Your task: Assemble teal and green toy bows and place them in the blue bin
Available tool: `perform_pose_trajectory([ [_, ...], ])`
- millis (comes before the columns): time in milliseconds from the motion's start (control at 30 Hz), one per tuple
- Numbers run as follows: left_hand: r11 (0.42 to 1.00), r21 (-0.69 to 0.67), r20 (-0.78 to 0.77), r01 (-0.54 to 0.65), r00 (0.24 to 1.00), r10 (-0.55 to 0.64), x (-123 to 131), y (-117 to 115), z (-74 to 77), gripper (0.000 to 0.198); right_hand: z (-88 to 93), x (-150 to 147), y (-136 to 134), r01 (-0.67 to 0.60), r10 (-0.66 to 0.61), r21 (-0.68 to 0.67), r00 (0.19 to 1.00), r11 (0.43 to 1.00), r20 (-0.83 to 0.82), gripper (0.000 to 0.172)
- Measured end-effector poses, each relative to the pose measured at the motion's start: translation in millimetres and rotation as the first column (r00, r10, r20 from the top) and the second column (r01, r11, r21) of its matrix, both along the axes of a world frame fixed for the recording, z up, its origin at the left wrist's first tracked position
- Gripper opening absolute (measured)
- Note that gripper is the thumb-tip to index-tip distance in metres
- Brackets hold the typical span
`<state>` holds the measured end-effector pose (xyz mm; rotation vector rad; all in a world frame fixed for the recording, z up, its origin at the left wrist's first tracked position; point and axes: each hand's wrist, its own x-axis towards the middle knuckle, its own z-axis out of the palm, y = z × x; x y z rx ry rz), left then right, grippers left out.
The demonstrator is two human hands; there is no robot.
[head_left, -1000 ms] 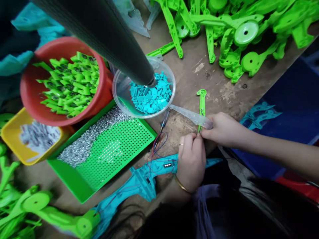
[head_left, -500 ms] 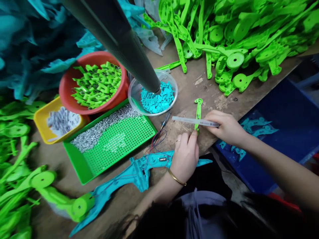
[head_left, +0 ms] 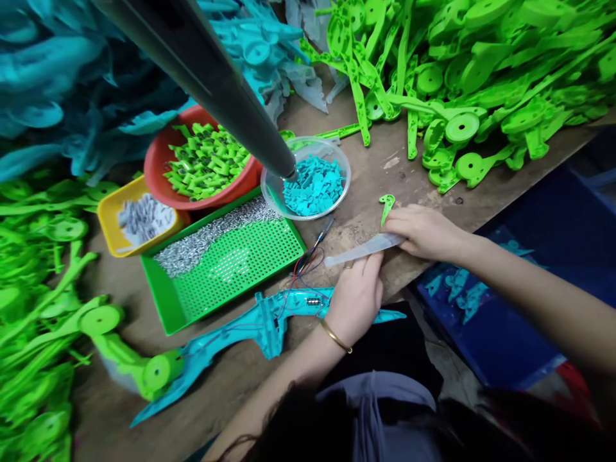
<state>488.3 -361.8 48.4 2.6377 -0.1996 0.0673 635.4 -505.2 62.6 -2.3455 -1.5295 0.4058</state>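
Note:
My right hand [head_left: 423, 232] is closed on one end of a translucent plastic strip [head_left: 359, 250]. The strip points left, passing just above the fingers of my left hand [head_left: 359, 289]. Beneath my right fingers lies a narrow green plastic part [head_left: 386, 204]; only its hooked upper end shows. My left fingers are curled and pressed together at its lower end, which is hidden. Under my left wrist is a long blue plastic shell [head_left: 269, 321] with wires and small silvery cells in it. A thin metal-tipped tool [head_left: 321, 232] lies beside red and blue wires.
A clear bowl [head_left: 266, 192] of small blue pieces, a red bowl [head_left: 154, 170] of green pieces, a yellow tray [head_left: 106, 224] and a green perforated tray [head_left: 240, 282] of metal bits stand left. Green parts [head_left: 462, 128] pile up behind. A dark pole [head_left: 231, 90] slants overhead.
The strip has tilted, its free end dropping towards my left fingers. My right hand has moved slightly left and up, covering more of the green part. The whole view has shifted a little.

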Motion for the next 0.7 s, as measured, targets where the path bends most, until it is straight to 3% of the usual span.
perform_pose_trajectory([
  [67,0.999,0.038,-0.044,-0.002,0.999,0.004,2,-1,1.1,0.045,-0.8,-6,-3,0.136,-0.127,0.065,0.984,0.989,-0.126,0.019],
  [133,0.998,0.07,-0.097,0.001,0.995,0.006,2,-2,1.9,0.044,1.5,-11,-7,0.384,-0.338,0.109,0.892,0.917,-0.301,0.015],
  [167,0.997,0.077,-0.116,0.003,0.993,0.006,2,-2,2.0,0.044,3.7,-14,-9,0.528,-0.447,0.112,0.798,0.842,-0.405,0.018],
  [233,0.998,0.06,-0.12,0.003,0.993,0.004,1,-2,1.9,0.043,8.5,-19,-13,0.766,-0.568,0.087,0.542,0.637,-0.62,0.028],
  [300,1.0,0.001,-0.101,-0.013,0.995,0.013,0,-1,1.7,0.041,12.0,-23,-17,0.891,-0.531,0.049,0.313,0.452,-0.787,0.03],
  [333,0.999,-0.042,-0.086,-0.03,0.996,0.026,0,0,1.9,0.039,12.9,-26,-19,0.915,-0.504,0.033,0.251,0.402,-0.827,0.03],
  [400,0.989,-0.131,-0.065,-0.074,0.996,0.066,-1,2,3.5,0.034,12.7,-30,-23,0.923,-0.517,0.018,0.232,0.385,-0.824,0.029],
  [500,0.98,-0.168,-0.075,-0.109,0.992,0.098,-3,6,9.7,0.025,10.3,-38,-28,0.882,-0.516,-0.034,0.243,0.469,-0.822,0.031],
  [700,0.992,-0.092,-0.061,-0.081,0.995,0.076,-22,12,21.1,0.036,5.6,-51,-22,0.819,-0.373,-0.257,-0.057,0.514,-0.926,0.041],
])
